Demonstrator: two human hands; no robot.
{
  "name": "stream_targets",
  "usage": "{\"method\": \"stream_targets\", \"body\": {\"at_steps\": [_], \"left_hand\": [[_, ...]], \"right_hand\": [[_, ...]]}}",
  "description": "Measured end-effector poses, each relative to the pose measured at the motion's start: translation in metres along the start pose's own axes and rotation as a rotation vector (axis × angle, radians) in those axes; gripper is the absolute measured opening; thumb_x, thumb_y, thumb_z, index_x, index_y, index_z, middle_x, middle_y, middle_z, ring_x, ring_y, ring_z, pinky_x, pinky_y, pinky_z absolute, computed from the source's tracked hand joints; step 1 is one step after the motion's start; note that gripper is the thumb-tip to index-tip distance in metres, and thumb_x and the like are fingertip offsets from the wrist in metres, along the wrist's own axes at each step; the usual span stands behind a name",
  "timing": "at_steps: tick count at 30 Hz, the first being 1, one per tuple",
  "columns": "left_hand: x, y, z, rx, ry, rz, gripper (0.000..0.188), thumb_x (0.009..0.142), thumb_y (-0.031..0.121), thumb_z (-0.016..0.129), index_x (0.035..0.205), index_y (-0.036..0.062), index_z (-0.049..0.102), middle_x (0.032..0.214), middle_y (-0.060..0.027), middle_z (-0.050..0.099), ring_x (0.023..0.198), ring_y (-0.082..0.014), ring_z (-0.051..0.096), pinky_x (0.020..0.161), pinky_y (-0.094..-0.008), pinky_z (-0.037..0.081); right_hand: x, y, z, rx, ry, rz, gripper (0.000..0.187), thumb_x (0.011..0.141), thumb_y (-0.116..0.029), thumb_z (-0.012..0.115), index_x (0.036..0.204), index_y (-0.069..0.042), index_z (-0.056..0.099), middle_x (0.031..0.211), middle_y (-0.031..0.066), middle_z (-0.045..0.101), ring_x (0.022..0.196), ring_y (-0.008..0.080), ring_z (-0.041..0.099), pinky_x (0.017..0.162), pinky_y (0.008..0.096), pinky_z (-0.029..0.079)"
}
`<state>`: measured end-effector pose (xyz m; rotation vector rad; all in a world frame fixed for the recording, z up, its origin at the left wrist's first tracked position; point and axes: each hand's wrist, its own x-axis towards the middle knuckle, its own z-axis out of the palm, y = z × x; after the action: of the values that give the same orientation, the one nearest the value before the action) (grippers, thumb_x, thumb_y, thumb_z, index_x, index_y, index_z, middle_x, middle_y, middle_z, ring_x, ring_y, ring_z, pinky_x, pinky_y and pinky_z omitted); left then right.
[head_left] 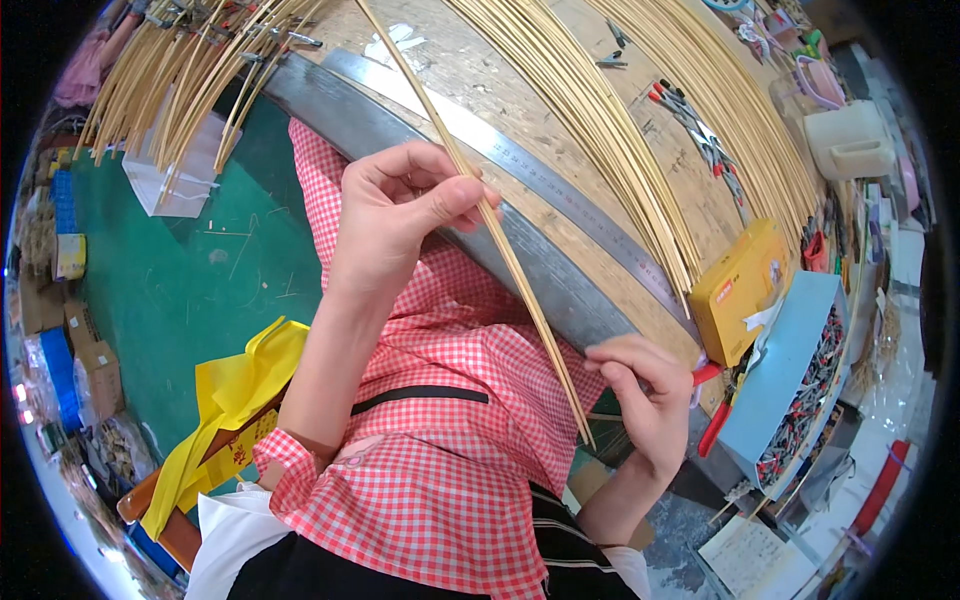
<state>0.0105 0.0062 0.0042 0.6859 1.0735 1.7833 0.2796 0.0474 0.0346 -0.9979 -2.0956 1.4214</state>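
Observation:
My left hand (395, 215) pinches long, thin bamboo strips (522, 282) between thumb and fingers. They lie close together and slant from the top of the view down to the right, their lower ends slightly apart. My right hand (655, 405) is beside those lower ends, with a small gap between. Its fingers are curled toward the thumb, and I cannot make out whether something thin is in them. Under the strips runs a dark metal bar (560, 280) along the bench edge, with a steel ruler (545, 180) beyond it. A red checked apron (430, 480) covers my lap.
Bundles of bamboo strips (580, 120) lie across the wooden bench (650, 125); more strips (180, 80) overhang at left. Small clips (705, 140) lie among them. At right stand a yellow box (740, 290) and a blue box (785, 370) of clips. Yellow cloth (245, 375) hangs at left.

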Motion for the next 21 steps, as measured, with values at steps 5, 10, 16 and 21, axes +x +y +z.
{"method": "stream_targets", "body": {"at_steps": [5, 10, 16, 21], "left_hand": [[-0.007, -0.004, 0.015, 0.030, -0.022, -0.039, 0.011, 0.079, 0.002, 0.069, 0.086, -0.0017, 0.062, 0.077, -0.0150, 0.068, 0.068, -0.0210, 0.068, 0.059, -0.0274, 0.057], [-0.009, -0.002, 0.017, 0.127, -0.016, -0.010, 0.010, 0.078, 0.000, 0.069, 0.085, -0.0026, 0.062, 0.078, -0.0148, 0.068, 0.068, -0.0204, 0.068, 0.060, -0.0271, 0.057], [-0.008, -0.002, 0.023, 0.135, -0.042, 0.015, 0.010, 0.078, -0.002, 0.068, 0.085, -0.0032, 0.061, 0.081, -0.0155, 0.068, 0.070, -0.0205, 0.069, 0.062, -0.0274, 0.057], [-0.006, 0.007, 0.031, 0.018, -0.121, 0.012, 0.018, 0.076, -0.003, 0.069, 0.093, -0.0057, 0.062, 0.088, -0.0167, 0.068, 0.076, -0.0221, 0.069, 0.068, -0.0294, 0.058]], "right_hand": [[0.031, -0.023, 0.034, 0.136, 0.051, 0.008, 0.012, 0.076, 0.000, 0.067, 0.087, 0.003, 0.066, 0.077, 0.0129, 0.066, 0.066, 0.0200, 0.064, 0.059, 0.0265, 0.047], [0.043, -0.024, 0.037, 0.004, -0.007, -0.022, 0.008, 0.077, -0.002, 0.067, 0.083, 0.002, 0.065, 0.071, 0.0128, 0.064, 0.059, 0.0213, 0.062, 0.054, 0.0288, 0.046], [0.042, -0.021, 0.037, 0.047, -0.053, 0.075, 0.008, 0.077, -0.003, 0.069, 0.082, 0.002, 0.066, 0.069, 0.0120, 0.064, 0.056, 0.0189, 0.061, 0.051, 0.0278, 0.044], [0.052, -0.034, 0.027, 0.178, -0.041, 0.094, 0.007, 0.076, 0.000, 0.069, 0.082, 0.002, 0.066, 0.069, 0.0092, 0.065, 0.054, 0.0106, 0.058, 0.049, 0.0247, 0.044]]}}
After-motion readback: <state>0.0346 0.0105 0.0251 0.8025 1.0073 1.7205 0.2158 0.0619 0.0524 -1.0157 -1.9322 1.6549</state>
